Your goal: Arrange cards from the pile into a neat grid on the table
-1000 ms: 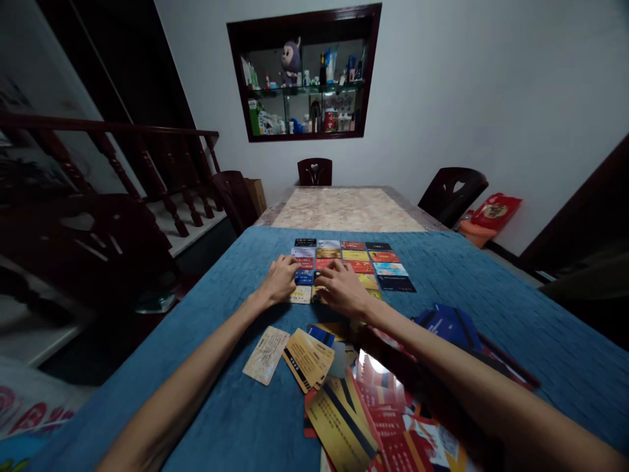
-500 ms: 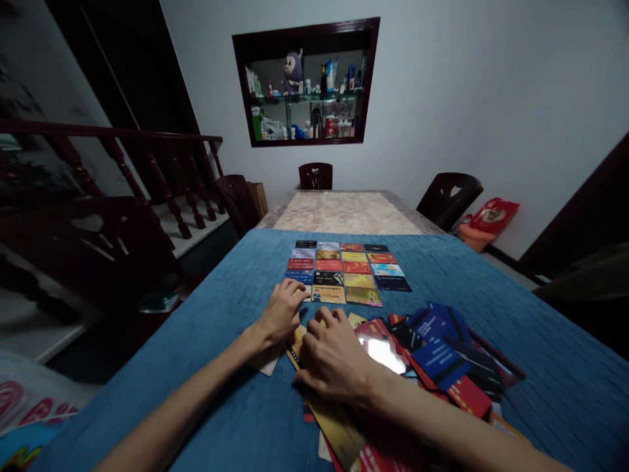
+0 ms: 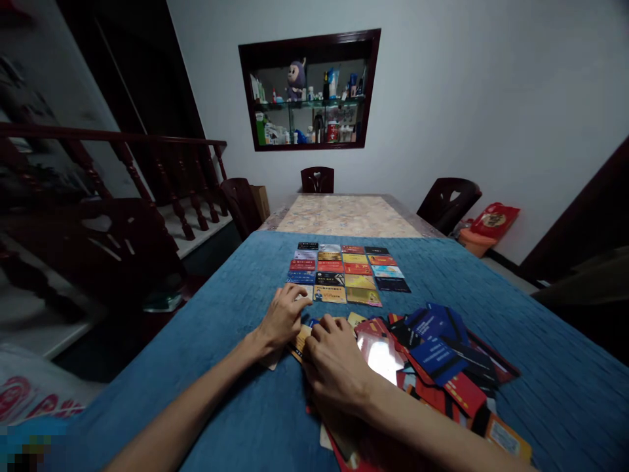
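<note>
My left hand (image 3: 281, 321) is at the near left corner of the laid-out cards. Its fingers are apart and bent, with their tips on a pale card (image 3: 305, 289) there, partly hidden. Another pale card (image 3: 272, 361) sticks out under this hand. My right hand (image 3: 337, 364) is closed over the left side of a loose card pile (image 3: 437, 359), fingers curled down onto a yellow card (image 3: 297, 345). The palm hides most of that card. Ahead, several cards (image 3: 330, 266) lie face up in neat rows, including an orange VIP card (image 3: 329, 294) and a gold card (image 3: 363, 297).
A blue cloth (image 3: 230, 295) covers the near table; the far end shows a patterned top (image 3: 344, 215). Dark chairs (image 3: 449, 202) stand around it. A shelf niche (image 3: 309, 92) is in the wall, and a red bag (image 3: 495, 219) sits on the right.
The view has shifted slightly. My right hand has shifted a little on the pile, hiding more of the yellow card. My left hand stays by the same corner of the rows.
</note>
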`<state>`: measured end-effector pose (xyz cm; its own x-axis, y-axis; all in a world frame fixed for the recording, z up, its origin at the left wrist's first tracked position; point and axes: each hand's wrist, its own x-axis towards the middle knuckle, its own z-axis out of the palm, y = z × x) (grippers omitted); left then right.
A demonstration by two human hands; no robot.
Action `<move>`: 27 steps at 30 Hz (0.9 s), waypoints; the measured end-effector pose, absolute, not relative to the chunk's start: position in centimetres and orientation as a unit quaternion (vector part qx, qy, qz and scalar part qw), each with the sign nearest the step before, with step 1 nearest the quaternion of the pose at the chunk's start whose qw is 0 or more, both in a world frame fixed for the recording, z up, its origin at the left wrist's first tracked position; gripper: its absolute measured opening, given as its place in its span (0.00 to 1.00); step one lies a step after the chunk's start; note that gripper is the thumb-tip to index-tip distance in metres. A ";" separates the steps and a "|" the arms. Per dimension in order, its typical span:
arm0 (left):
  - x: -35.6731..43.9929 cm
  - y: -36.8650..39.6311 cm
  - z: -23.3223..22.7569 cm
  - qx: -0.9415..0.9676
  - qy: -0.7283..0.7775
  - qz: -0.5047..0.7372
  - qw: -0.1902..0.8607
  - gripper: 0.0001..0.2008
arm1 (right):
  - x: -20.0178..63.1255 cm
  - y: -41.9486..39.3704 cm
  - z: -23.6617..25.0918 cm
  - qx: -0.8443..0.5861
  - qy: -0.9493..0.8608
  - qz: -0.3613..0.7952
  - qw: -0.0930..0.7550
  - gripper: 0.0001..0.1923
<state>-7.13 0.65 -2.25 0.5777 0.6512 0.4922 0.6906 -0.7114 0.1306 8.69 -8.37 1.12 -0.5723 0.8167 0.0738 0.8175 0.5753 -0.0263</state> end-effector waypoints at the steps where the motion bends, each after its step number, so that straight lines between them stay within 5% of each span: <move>1: -7.2 0.6 -2.2 -0.887 -0.379 -0.260 0.038 0.19 | 8.7 -8.4 1.1 -0.460 -0.887 -0.003 0.044 0.16; 20: -7.6 0.3 -1.9 -0.899 -0.362 -0.241 0.048 0.15 | 9.2 -8.1 0.9 -0.456 -0.888 0.000 0.065 0.10; 27: -7.5 0.3 -2.2 -0.905 -0.345 -0.245 0.040 0.16 | 9.0 -7.9 0.0 -0.352 -0.924 -0.136 0.067 0.06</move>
